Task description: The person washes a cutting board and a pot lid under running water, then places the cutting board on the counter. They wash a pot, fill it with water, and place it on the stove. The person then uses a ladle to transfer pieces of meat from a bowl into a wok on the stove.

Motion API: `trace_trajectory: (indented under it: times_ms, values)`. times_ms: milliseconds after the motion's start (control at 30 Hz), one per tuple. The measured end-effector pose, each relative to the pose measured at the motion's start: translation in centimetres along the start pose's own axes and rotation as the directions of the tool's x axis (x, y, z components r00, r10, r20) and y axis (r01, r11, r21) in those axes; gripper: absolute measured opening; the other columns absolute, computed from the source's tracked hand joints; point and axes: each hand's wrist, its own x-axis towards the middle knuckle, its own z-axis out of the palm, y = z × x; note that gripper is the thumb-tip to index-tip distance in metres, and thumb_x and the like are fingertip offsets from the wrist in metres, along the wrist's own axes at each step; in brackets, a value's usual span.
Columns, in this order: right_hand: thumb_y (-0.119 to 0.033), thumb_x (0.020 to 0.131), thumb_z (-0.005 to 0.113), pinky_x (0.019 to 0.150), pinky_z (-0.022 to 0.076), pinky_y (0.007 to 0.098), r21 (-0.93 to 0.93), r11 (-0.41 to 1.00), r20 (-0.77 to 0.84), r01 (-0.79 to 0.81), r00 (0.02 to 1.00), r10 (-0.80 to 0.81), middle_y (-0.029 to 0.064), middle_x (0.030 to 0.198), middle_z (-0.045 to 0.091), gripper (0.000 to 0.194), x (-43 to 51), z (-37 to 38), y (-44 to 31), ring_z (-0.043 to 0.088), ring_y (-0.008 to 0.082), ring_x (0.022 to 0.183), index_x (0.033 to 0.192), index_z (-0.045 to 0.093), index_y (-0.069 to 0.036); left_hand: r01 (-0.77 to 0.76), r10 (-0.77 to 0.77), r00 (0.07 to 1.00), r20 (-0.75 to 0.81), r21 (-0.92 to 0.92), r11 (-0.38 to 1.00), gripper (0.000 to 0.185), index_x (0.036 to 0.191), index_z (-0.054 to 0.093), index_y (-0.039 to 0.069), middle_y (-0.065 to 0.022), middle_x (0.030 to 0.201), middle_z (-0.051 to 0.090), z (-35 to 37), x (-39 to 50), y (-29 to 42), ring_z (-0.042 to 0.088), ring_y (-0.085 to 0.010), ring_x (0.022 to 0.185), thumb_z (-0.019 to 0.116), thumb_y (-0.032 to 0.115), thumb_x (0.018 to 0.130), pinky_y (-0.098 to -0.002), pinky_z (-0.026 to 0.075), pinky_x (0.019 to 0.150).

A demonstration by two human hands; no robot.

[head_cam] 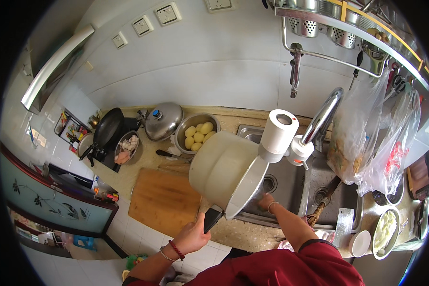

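A large pale pot point(221, 164) is tipped on its side over the left sink basin point(291, 186), its mouth turned to the right. My left hand point(191, 234) grips the pot's black handle point(213, 217). At the lower part of the pot's mouth, over the basin, is my right hand point(267, 203); its fingers are blurred, with what looks like water about them. Whether they hold anything cannot be seen. A white faucet attachment point(279, 134) on the chrome faucet point(325, 111) hangs close above the pot's rim.
Left of the pot lie a wooden cutting board point(164, 200) and a black-handled knife point(168, 154). Behind stands a steel bowl point(216, 123) of peeled potatoes point(198, 137). A cleaver point(343, 223), a small white bowl point(360, 243) and hanging plastic bags point(357, 143) are at the right.
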Motion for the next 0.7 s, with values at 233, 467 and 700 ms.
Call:
trace_trajectory:
  times_ms: [233,467,700]
  values:
    - [-0.046,0.091,0.054,0.096,0.0505,0.0456,-0.115,0.991,-0.018,-0.074,0.997,0.073,0.0220,0.120,0.065,0.046,0.0,1.2,-2.1,0.062,0.0406,0.112,0.122,0.066,-0.014,-0.082,0.098,0.989,-0.110,0.141,0.987,0.039,0.111,0.034,-0.001,-0.0280,0.071,0.063,1.8,-0.3,-0.7,0.062,-0.0483,0.069,0.059,0.009,0.083,-0.0559,0.050,0.060]
    - [-0.045,0.090,0.053,0.099,0.0480,0.0493,0.114,0.948,0.068,-0.297,0.954,0.290,0.0272,0.124,0.062,0.054,-3.5,-2.6,-4.3,0.059,0.0420,0.117,0.123,0.064,-0.003,-0.138,0.195,0.956,-0.220,0.249,0.959,0.037,0.110,0.037,0.001,-0.0236,0.072,0.065,4.1,-1.2,-2.2,0.064,-0.0445,0.067,0.061,0.008,0.082,-0.0530,0.050,0.056]
    - [-0.036,0.089,0.052,0.101,0.0463,0.0507,-0.044,0.937,0.092,-0.348,0.932,0.351,0.0256,0.130,0.059,0.047,-5.7,-4.7,-5.7,0.058,0.0417,0.120,0.122,0.066,-0.005,-0.095,0.165,0.953,-0.253,0.268,0.959,0.035,0.107,0.040,0.002,-0.0244,0.076,0.066,6.4,-1.3,-3.2,0.065,-0.0438,0.071,0.063,0.009,0.082,-0.0519,0.052,0.059]
